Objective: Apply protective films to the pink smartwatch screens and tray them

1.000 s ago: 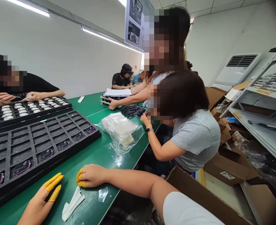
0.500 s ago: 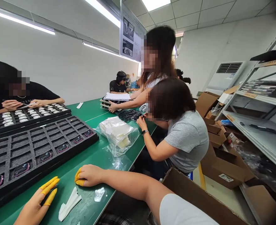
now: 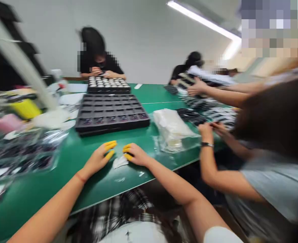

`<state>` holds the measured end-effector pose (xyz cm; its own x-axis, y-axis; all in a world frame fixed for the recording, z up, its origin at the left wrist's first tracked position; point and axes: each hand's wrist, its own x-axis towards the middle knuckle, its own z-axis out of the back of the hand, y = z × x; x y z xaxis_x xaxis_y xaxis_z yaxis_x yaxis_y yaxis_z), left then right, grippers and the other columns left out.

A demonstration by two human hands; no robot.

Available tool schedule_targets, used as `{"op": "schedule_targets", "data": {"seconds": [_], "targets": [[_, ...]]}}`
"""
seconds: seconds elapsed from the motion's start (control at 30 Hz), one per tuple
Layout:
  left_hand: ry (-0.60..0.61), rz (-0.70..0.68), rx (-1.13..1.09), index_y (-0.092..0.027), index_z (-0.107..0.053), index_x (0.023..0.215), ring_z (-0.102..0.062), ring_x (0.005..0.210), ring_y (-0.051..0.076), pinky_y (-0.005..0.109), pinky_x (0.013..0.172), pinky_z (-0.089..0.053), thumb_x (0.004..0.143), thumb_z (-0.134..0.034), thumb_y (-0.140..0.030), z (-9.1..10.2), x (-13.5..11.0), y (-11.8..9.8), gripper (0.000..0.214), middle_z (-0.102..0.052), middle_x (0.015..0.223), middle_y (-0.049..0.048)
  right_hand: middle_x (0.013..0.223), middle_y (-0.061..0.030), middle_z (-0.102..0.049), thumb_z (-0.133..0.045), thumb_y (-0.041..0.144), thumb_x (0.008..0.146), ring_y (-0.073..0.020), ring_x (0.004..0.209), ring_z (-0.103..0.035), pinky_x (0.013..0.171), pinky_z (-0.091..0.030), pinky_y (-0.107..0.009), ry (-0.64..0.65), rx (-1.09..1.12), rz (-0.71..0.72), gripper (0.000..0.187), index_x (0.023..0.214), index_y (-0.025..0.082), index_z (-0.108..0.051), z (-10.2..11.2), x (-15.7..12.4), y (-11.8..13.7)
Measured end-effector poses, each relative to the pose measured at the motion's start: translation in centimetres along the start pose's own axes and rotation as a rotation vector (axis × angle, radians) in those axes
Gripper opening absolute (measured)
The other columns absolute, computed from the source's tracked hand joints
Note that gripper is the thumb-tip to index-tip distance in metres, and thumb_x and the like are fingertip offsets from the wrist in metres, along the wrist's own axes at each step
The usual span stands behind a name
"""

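My left hand [image 3: 100,157] rests over the green table [image 3: 93,189], thumb and fingers apart, with yellow finger cots on the tips. Nothing is in it. Facing it, my right hand [image 3: 136,154] lies on the table, also wearing yellow finger cots, its thumb separated from the bent fingers. Between the hands is a crumpled white wipe [image 3: 120,162]; whether the right thumb touches it I cannot tell. Beyond them stands a black foam tray [image 3: 108,129] with dark, rounded-square pieces in its nearest row of slots.
Behind that tray, another tray [image 3: 108,90] holds several white pieces, near a person in black. A clear bag of pale sheets [image 3: 169,130] lies right of centre. Blister packs [image 3: 37,153] lie left. At right, a seated person handles dark parts [image 3: 189,114]; another person reaches over.
The view has swung left, bringing the blister packs and whole foam tray into sight. Both hands remain near the white wipe, still apart.
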<state>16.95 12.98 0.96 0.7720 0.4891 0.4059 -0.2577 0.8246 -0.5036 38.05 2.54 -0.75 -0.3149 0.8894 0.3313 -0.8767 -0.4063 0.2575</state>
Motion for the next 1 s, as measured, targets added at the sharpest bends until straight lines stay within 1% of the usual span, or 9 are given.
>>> {"op": "schedule_targets", "data": {"seconds": [0.13, 0.23, 0.4, 0.47, 0.53, 0.6, 0.77, 0.9, 1.0], "targets": [[0.044, 0.114, 0.051, -0.029, -0.066, 0.124, -0.063, 0.119, 0.020, 0.037, 0.103, -0.052, 0.093, -0.052, -0.033, 1.2, -5.9, -0.4, 0.034, -0.069, 0.125, 0.0066, 0.119, -0.0182, -0.062, -0.054, 0.024, 0.095, -0.0254, 0.109, -0.058, 0.091, -0.053, -0.048, -0.003, 0.169, 0.180, 0.030, 0.123, 0.014, -0.058, -1.5, 0.2, -0.3], [-0.025, 0.215, 0.107, -0.029, -0.066, 0.123, -0.062, 0.119, 0.018, 0.034, 0.102, -0.052, 0.094, -0.052, -0.032, 3.8, -11.5, 0.0, 0.032, -0.067, 0.129, 0.0065, 0.120, -0.0170, -0.062, -0.058, 0.028, 0.093, -0.0284, 0.108, -0.058, 0.089, -0.053, -0.051, 0.050, 0.188, 0.294, 0.032, 0.124, 0.017, -0.058, -2.1, 0.4, 0.1], [-0.286, 0.550, 0.347, -0.017, -0.050, 0.138, -0.049, 0.129, 0.029, 0.053, 0.113, -0.037, 0.098, -0.039, -0.032, 12.4, -20.1, 3.3, 0.045, -0.054, 0.139, 0.0161, 0.114, -0.0132, -0.064, -0.055, 0.025, 0.096, -0.0255, 0.103, -0.058, 0.084, -0.054, -0.045, 0.042, 0.123, 0.291, 0.025, 0.119, 0.020, -0.062, -2.5, -0.1, 0.8], [-0.257, 0.638, 0.419, -0.014, -0.045, 0.141, -0.045, 0.130, 0.031, 0.056, 0.113, -0.033, 0.095, -0.043, -0.035, 16.0, -22.1, 5.2, 0.051, -0.053, 0.137, 0.0163, 0.110, -0.0129, -0.065, -0.054, 0.025, 0.096, -0.0247, 0.098, -0.058, 0.080, -0.053, -0.043, 0.021, 0.098, 0.269, 0.023, 0.117, 0.019, -0.064, -2.7, -0.2, 0.5], [-0.123, 0.664, 0.445, -0.013, -0.046, 0.140, -0.044, 0.130, 0.032, 0.054, 0.113, -0.032, 0.089, -0.050, -0.036, 18.7, -23.1, 6.7, 0.056, -0.054, 0.137, 0.0152, 0.102, -0.0123, -0.065, -0.054, 0.025, 0.096, -0.0251, 0.092, -0.058, 0.076, -0.052, -0.043, 0.001, 0.073, 0.256, 0.020, 0.111, 0.020, -0.067, -2.9, -0.2, 0.2], [0.021, 0.660, 0.449, -0.014, -0.047, 0.140, -0.044, 0.129, 0.032, 0.052, 0.112, -0.033, 0.085, -0.054, -0.036, 20.2, -23.2, 7.9, 0.060, -0.054, 0.137, 0.0151, 0.095, -0.0116, -0.065, -0.054, 0.023, 0.095, -0.0249, 0.087, -0.057, 0.072, -0.050, -0.043, -0.014, 0.051, 0.253, 0.018, 0.105, 0.020, -0.069, -3.1, -0.2, 0.0], [0.246, 0.613, 0.424, -0.018, -0.044, 0.144, -0.050, 0.124, 0.029, 0.045, 0.109, -0.036, 0.083, -0.055, -0.035, 21.0, -22.4, 10.6, 0.064, -0.058, 0.133, 0.0124, 0.095, -0.0119, -0.064, -0.054, 0.019, 0.095, -0.0230, 0.084, -0.056, 0.070, -0.050, -0.039, -0.019, 0.027, 0.266, 0.017, 0.104, 0.017, -0.068, -3.0, 0.2, 1.1], [0.288, 0.568, 0.436, -0.016, -0.044, 0.142, -0.056, 0.116, 0.030, 0.045, 0.104, -0.041, 0.083, -0.056, -0.042, 21.8, -21.5, 11.3, 0.066, -0.064, 0.123, 0.0118, 0.098, -0.0116, -0.066, -0.048, 0.017, 0.096, -0.0212, 0.085, -0.057, 0.071, -0.050, -0.036, 0.003, 0.024, 0.264, 0.021, 0.105, 0.017, -0.067, -2.8, 0.7, 2.2], [0.200, 0.535, 0.471, -0.012, -0.045, 0.137, -0.059, 0.109, 0.033, 0.051, 0.100, -0.044, 0.086, -0.052, -0.045, 20.3, -19.2, 9.0, 0.061, -0.064, 0.117, 0.0112, 0.097, -0.0107, -0.066, -0.045, 0.017, 0.097, -0.0198, 0.084, -0.057, 0.071, -0.050, -0.034, 0.014, 0.023, 0.248, 0.023, 0.102, 0.018, -0.068, -2.9, 1.1, 2.4]]}}
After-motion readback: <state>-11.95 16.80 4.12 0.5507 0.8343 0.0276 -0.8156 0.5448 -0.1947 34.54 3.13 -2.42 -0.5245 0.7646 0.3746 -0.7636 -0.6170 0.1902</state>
